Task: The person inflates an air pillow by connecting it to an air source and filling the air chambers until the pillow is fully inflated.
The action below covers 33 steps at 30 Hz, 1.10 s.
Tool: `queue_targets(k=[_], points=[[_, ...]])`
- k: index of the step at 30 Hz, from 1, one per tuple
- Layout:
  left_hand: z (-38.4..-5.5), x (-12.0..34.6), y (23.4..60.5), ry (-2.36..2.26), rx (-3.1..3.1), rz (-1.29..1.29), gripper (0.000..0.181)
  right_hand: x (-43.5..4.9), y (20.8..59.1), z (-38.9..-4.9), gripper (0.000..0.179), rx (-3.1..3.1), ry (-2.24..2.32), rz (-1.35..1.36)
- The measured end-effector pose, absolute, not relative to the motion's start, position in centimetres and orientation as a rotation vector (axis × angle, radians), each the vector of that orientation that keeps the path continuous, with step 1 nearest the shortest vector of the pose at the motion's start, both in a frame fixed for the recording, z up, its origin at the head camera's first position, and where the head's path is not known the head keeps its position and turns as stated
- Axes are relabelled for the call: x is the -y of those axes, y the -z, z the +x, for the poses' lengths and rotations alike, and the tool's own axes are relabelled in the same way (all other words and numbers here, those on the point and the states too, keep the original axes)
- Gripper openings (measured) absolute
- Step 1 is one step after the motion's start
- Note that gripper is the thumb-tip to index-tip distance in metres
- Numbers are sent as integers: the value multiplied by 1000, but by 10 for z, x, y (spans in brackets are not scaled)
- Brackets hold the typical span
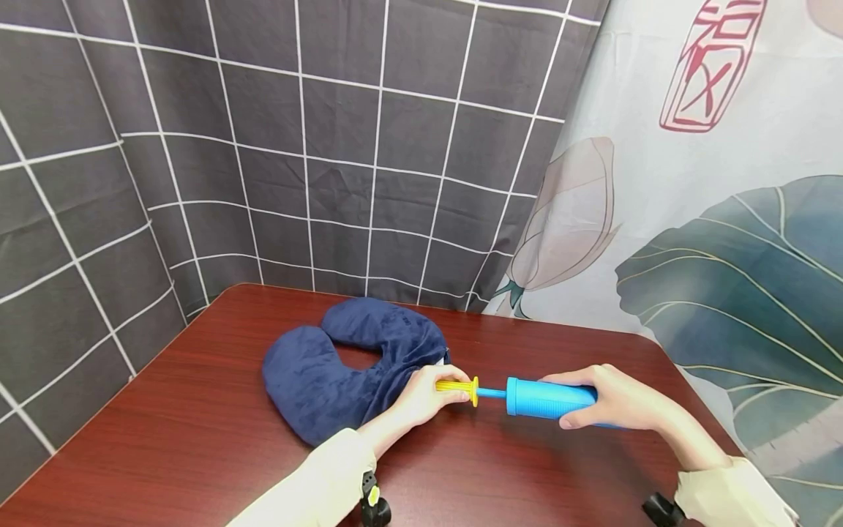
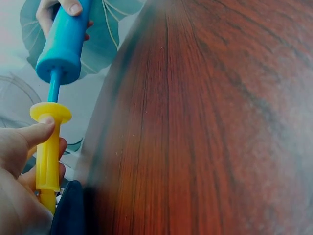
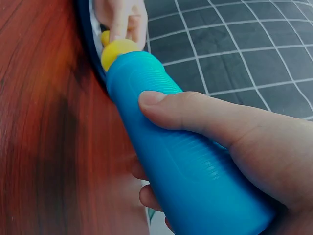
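Note:
A hand air pump has a blue ribbed barrel (image 1: pixel 553 399), a thin blue rod and a yellow flanged end piece (image 2: pixel 48 161). My right hand (image 1: pixel 622 399) grips the barrel, its thumb (image 3: pixel 171 110) along the top and fingertips showing underneath. With thumb and fingers, my left hand (image 1: pixel 424 395) holds the yellow piece just behind its flange. That piece points toward a navy U-shaped neck pillow (image 1: pixel 306 380) on the table, whose near right edge lies beside the left hand. Whether the yellow tip enters the pillow is hidden by the hand.
The pillow lies on a reddish-brown wooden table (image 1: pixel 197 402). Behind it hangs a dark grey curtain (image 1: pixel 342 132) with white grid lines. To the right is a pale cloth (image 1: pixel 632 88) with leaf and bud prints, hanging close to the table's edge.

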State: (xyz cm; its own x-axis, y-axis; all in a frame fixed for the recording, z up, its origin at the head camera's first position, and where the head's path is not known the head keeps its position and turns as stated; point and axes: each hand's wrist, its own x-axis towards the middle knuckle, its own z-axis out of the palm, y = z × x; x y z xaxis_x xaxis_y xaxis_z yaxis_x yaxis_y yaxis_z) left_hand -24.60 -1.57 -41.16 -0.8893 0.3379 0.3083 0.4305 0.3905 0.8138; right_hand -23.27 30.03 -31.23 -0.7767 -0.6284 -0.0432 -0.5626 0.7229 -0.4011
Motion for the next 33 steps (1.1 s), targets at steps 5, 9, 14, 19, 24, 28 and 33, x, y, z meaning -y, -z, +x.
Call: queue_targets(k=[5, 9, 14, 19, 24, 28, 33], points=[[-246, 16, 411, 1529, 2541, -713, 20, -317, 306, -228, 57, -2745, 557, -990], [-246, 16, 410, 1528, 2548, -721, 20, -331, 303, -225, 57, -2755, 545, -1028], [-246, 17, 411, 1515, 2551, -714, 20, -345, 303, -223, 57, -2772, 533, -1052], [-246, 18, 411, 1534, 2542, -719, 21, -359, 300, -220, 57, -2784, 509, -1006], [-247, 19, 412, 1536, 2545, -716, 21, -374, 295, -217, 57, -2792, 456, -916], [-246, 19, 412, 1542, 2546, -710, 21, -383, 294, -215, 57, -2743, 521, -923], [-247, 18, 414, 1547, 2540, -701, 21, -385, 295, -216, 57, -2732, 535, -921]])
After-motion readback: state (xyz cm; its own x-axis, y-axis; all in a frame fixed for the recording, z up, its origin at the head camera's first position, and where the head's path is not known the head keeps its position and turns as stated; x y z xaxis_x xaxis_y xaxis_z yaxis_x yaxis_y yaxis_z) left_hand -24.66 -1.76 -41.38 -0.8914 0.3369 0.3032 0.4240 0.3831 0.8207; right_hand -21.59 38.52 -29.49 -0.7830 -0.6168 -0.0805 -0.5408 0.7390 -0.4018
